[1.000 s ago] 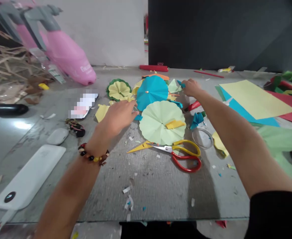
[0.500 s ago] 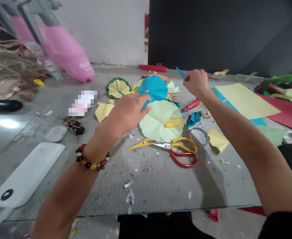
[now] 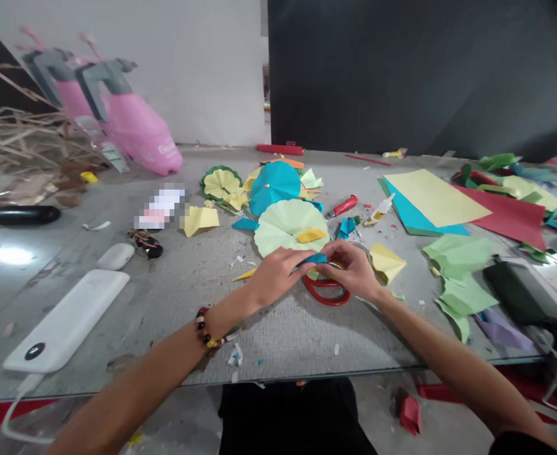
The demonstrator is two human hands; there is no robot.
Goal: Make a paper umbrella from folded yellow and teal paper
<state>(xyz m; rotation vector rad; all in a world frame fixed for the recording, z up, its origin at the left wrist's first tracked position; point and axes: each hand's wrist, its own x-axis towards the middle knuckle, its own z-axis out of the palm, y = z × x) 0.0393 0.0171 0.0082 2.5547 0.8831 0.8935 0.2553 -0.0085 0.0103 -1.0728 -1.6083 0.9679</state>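
My left hand (image 3: 281, 273) and my right hand (image 3: 353, 270) meet over the near middle of the table. Between their fingertips they pinch a small folded piece of blue paper (image 3: 315, 258). Under the hands lie scissors (image 3: 328, 298); a red handle loop shows, while much of the rest is covered. Just beyond is a pale green scalloped paper disc (image 3: 281, 224), with a small yellow folded paper (image 3: 312, 236) on it. A pleated blue paper disc (image 3: 275, 188) lies behind that. Another blue paper piece (image 3: 245, 224) rests at the green disc's left edge.
A red utility knife (image 3: 344, 206), a glue tube (image 3: 380, 210) and yellow paper (image 3: 387, 263) lie right of the discs. Coloured sheets (image 3: 437, 196) are stacked farther right. At left are a phone (image 3: 162, 207), a white power bank (image 3: 69, 319) and pink spray bottles (image 3: 140, 136).
My right hand has come from the back right to the near middle with the blue paper. My left hand has left the discs and joined it there. The view has shifted slightly.
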